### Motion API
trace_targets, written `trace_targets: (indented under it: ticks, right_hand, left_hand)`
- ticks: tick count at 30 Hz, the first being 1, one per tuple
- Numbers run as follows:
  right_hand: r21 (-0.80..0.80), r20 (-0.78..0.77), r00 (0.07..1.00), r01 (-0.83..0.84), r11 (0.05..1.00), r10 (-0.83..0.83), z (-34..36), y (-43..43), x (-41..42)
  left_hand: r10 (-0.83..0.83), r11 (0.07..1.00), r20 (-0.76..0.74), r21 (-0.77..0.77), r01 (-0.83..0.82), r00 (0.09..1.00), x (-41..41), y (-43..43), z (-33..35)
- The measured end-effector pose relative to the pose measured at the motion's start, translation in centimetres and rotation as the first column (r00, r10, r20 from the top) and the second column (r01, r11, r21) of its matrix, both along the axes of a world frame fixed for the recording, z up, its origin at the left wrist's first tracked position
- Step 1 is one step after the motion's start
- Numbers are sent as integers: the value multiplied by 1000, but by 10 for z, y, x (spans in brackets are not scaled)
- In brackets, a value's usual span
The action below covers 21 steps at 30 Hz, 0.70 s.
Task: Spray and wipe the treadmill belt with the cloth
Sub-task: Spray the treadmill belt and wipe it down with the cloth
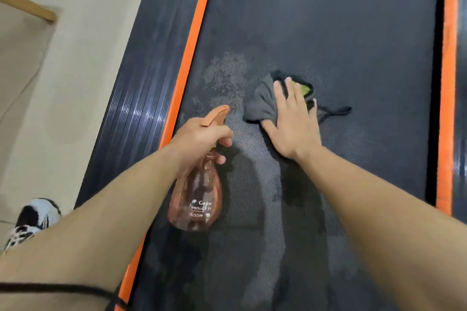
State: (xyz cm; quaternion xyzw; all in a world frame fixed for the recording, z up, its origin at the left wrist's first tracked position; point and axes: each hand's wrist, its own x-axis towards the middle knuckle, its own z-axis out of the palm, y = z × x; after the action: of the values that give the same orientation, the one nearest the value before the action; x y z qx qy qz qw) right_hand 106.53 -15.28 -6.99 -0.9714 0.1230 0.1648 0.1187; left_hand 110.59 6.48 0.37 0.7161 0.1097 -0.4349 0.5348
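1. Grey cloth [262, 105] lies mid-belt under the flat, spread right hand [294, 125].
2. Left hand [199, 137] grips the spray bottle [195, 199] near the belt's [353, 33] left edge.
3. Best press evenly, wiping through the wet patch [227, 76].

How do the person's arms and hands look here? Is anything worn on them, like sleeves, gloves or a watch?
Both forearms are bare as far as the picture shows: no sleeves. The left hand and the right hand have no gloves, and no rings or watch are visible. A thin black cord crosses the lower left corner by the left arm.
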Motion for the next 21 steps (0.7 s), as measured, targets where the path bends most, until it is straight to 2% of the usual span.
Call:
trace_targets:
  ticks: [2,4,7,10,14,18,21]
  right_hand:
    - [12,-25,985,-170,985,170,0,17,-52]
    - [7,-57,964,-260,966,260,0,27,-91]
    - [25,-123,958,-257,966,259,-1,32,-103]
    - [29,-110,963,-245,969,247,1,34,-101]
    - [24,-130,958,-256,966,257,2,34,-101]
    - [11,-159,957,-246,969,244,5,36,-99]
    - [25,-205,949,-238,971,238,9,37,-98]
  left_hand:
    - [35,999,-22,-3,-35,999,-3,3,0]
    - [43,999,-51,12,-43,998,-1,2,4]
    - [37,996,-41,82,-34,998,5,-3,6]
    - [43,986,29,161,-47,999,10,-8,6]
    - [126,970,25,205,-129,992,10,-6,4]
    - [157,981,-49,122,-150,986,8,-2,5]
    - [115,991,-67,78,-109,991,12,2,7]
